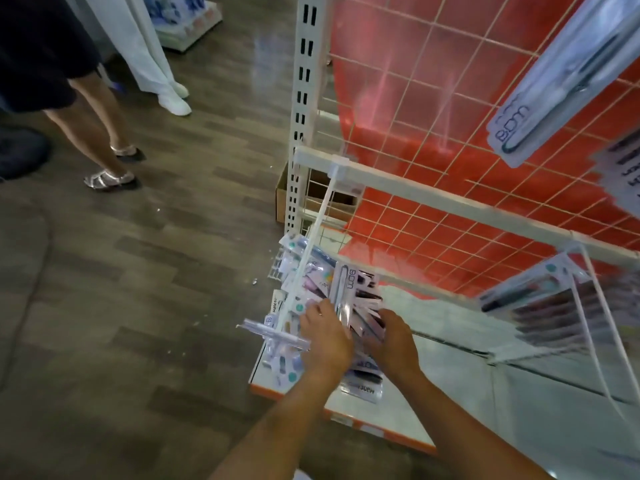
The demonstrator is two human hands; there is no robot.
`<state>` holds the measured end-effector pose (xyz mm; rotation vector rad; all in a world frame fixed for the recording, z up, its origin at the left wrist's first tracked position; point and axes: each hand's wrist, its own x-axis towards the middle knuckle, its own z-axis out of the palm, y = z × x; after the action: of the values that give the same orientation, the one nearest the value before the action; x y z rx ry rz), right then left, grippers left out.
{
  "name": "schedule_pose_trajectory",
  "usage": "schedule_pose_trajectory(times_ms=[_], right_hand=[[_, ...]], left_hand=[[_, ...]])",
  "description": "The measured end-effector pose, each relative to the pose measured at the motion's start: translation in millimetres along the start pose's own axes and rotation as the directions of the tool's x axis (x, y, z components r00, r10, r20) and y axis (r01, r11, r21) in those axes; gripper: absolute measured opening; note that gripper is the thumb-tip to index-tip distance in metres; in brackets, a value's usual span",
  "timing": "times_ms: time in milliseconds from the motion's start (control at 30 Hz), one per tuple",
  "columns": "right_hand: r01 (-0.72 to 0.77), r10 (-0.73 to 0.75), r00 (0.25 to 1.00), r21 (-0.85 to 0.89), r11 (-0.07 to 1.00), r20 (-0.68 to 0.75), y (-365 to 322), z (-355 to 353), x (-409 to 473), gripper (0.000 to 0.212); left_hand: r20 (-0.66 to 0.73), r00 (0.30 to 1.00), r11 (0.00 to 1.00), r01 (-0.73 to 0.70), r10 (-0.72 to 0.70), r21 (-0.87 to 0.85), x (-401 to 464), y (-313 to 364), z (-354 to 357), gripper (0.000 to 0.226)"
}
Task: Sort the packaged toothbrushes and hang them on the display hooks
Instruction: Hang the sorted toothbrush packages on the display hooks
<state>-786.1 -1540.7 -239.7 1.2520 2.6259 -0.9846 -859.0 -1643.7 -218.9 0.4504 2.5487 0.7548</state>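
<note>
A pile of packaged toothbrushes lies on the white base shelf at the foot of the display. My left hand and my right hand both reach down into the pile; together they grip a small stack of packs, a white one on top. A long white display hook runs from the crossbar down past my left hand, with a clear tag holder at its end. More packs hang on a hook at the right and at the upper right.
The red back panel with its wire grid fills the right side, with a slotted white upright at its left. A cardboard box stands behind the upright. Two people's legs stand on the wooden floor at the left.
</note>
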Motion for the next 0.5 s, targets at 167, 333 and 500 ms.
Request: schedule_pose_trajectory(times_ms=[167,333,500], right_hand=[[0.052,-0.054,0.999,-0.166,0.985,-0.008,-4,16,6,0.059],[0.065,-0.073,0.997,-0.268,0.961,-0.017,-6,22,10,0.050],[0.056,-0.063,0.998,-0.290,0.955,-0.016,-2,20,11,0.051]], left_hand=[[0.052,0.994,0.991,0.089,-0.094,0.095,10,-21,19,0.090],[0.090,0.986,0.989,0.134,-0.139,0.067,10,-27,26,0.098],[0.087,0.986,0.989,0.144,-0.141,-0.025,8,-23,22,0.085]])
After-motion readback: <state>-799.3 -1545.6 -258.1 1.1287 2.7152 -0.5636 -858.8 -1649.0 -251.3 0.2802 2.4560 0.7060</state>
